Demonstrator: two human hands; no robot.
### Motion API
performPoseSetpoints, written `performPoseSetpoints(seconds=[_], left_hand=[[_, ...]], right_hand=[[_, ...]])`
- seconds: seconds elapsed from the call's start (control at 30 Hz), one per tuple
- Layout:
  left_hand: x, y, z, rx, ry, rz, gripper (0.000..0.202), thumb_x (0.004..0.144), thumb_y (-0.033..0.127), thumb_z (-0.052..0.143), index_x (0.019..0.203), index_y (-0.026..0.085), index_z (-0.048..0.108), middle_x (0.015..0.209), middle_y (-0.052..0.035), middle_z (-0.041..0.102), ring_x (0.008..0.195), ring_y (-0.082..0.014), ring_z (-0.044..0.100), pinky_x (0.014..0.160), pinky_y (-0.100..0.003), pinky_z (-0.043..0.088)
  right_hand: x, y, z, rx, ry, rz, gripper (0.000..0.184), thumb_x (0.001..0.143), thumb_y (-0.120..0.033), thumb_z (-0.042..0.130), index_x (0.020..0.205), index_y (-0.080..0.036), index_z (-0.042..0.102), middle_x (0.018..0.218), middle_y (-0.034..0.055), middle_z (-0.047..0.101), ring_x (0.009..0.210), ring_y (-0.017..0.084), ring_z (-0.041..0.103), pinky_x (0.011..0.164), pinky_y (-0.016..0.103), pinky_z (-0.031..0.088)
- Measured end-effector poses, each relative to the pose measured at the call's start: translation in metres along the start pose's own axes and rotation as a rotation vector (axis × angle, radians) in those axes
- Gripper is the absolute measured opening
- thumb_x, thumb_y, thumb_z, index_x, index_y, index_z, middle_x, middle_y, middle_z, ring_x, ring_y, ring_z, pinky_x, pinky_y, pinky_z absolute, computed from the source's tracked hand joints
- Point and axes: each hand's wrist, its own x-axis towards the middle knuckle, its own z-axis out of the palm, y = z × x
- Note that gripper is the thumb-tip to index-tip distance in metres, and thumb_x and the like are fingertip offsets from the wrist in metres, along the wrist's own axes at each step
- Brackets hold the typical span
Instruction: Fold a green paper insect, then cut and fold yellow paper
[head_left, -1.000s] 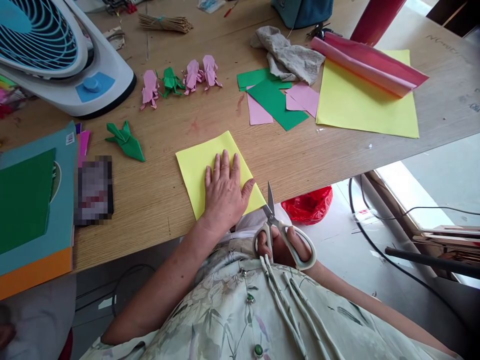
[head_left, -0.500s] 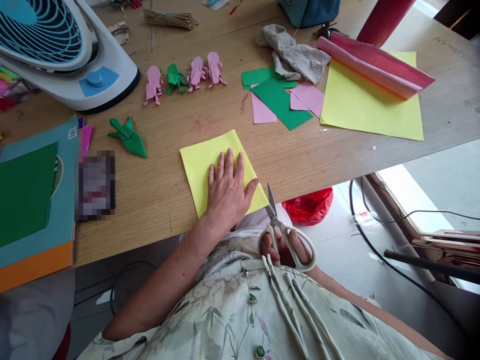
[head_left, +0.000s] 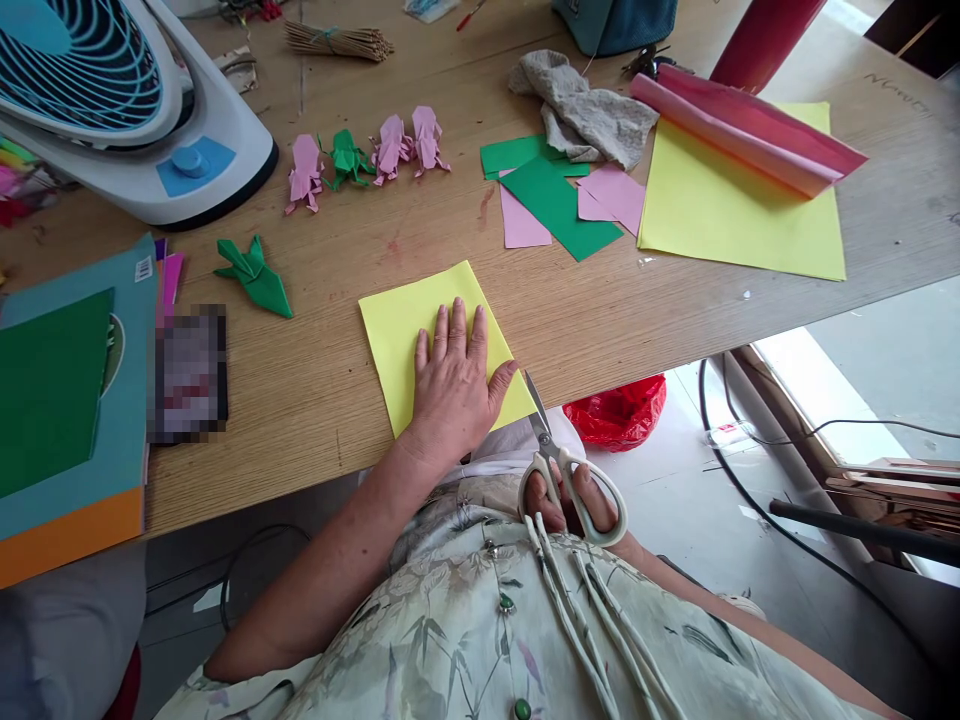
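Note:
Folded yellow paper (head_left: 397, 330) lies at the table's front edge, one corner sticking out past it. My left hand (head_left: 455, 385) rests flat on the paper with fingers spread, pressing it to the wood. My right hand (head_left: 574, 500) is below the table edge, thumb and fingers through the white handles of a pair of scissors (head_left: 541, 430). The blades point up and away, right at the paper's right-hand edge near its overhanging corner. Part of my right hand is hidden behind the handles and the white cords of my clothing.
Pink origami figures (head_left: 391, 148) and a green one (head_left: 347, 158) stand beyond the paper. Green sheets (head_left: 562, 205), a grey cloth (head_left: 585, 105) and more yellow paper (head_left: 739, 220) lie at right. A fan (head_left: 202, 170) stands left; a red bag (head_left: 619, 412) sits below.
The scissor blades have drawn closer together along the yellow paper's edge, and the handles have come nearer each other. My left hand stays in place.

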Motion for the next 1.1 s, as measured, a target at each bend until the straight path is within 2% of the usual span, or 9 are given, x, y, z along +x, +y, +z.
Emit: performPoseSetpoints(seconds=[0.3, 0.5, 0.63, 0.83, 1.1], left_hand=[[-0.001, 0.001, 0.0, 0.015, 0.01, 0.01, 0.075, 0.1, 0.058, 0.021, 0.155, 0.006, 0.026, 0.162, -0.0226, 0.022, 0.15, -0.0359, 0.019, 0.119, -0.056, 0.019], [-0.001, 0.001, 0.0, 0.007, 0.001, 0.001, 0.075, 0.1, 0.057, 0.022, 0.154, 0.006, 0.026, 0.161, -0.0226, 0.021, 0.15, -0.0364, 0.019, 0.119, -0.056, 0.018], [-0.001, 0.002, 0.0, -0.014, 0.013, 0.006, 0.074, 0.1, 0.057, 0.022, 0.154, 0.007, 0.027, 0.161, -0.0226, 0.023, 0.15, -0.0359, 0.02, 0.118, -0.056, 0.019], [-0.003, 0.003, -0.002, -0.017, -0.002, 0.012, 0.075, 0.099, 0.058, 0.022, 0.154, 0.006, 0.027, 0.161, -0.0229, 0.022, 0.15, -0.036, 0.019, 0.119, -0.056, 0.018], [-0.011, 0.009, -0.002, -0.025, -0.008, 0.038, 0.075, 0.099, 0.058, 0.023, 0.154, 0.007, 0.027, 0.161, -0.0232, 0.021, 0.15, -0.0358, 0.019, 0.119, -0.056, 0.018]], right_hand=[[0.017, 0.003, 0.006, 0.092, -0.061, -0.102, 0.058, 0.085, -0.076, 0.041, 0.09, -0.022, 0.062, 0.06, -0.0019, 0.041, 0.051, 0.014, 0.032, 0.052, 0.027, 0.029], [0.028, 0.001, 0.008, 0.111, -0.09, -0.134, 0.057, 0.085, -0.075, 0.042, 0.09, -0.022, 0.061, 0.06, -0.0018, 0.044, 0.051, 0.014, 0.034, 0.052, 0.026, 0.031], [0.031, 0.003, 0.007, 0.11, -0.114, -0.142, 0.055, 0.084, -0.075, 0.046, 0.088, -0.022, 0.059, 0.056, -0.0043, 0.041, 0.046, 0.011, 0.03, 0.048, 0.024, 0.029], [0.025, 0.007, 0.003, 0.086, -0.09, -0.133, 0.055, 0.085, -0.076, 0.044, 0.087, -0.022, 0.056, 0.055, -0.0059, 0.038, 0.042, 0.01, 0.024, 0.045, 0.025, 0.024], [0.003, 0.009, 0.004, 0.02, 0.016, -0.139, 0.052, 0.091, -0.07, 0.042, 0.089, -0.022, 0.06, 0.056, -0.0032, 0.043, 0.045, 0.012, 0.032, 0.048, 0.027, 0.024]])
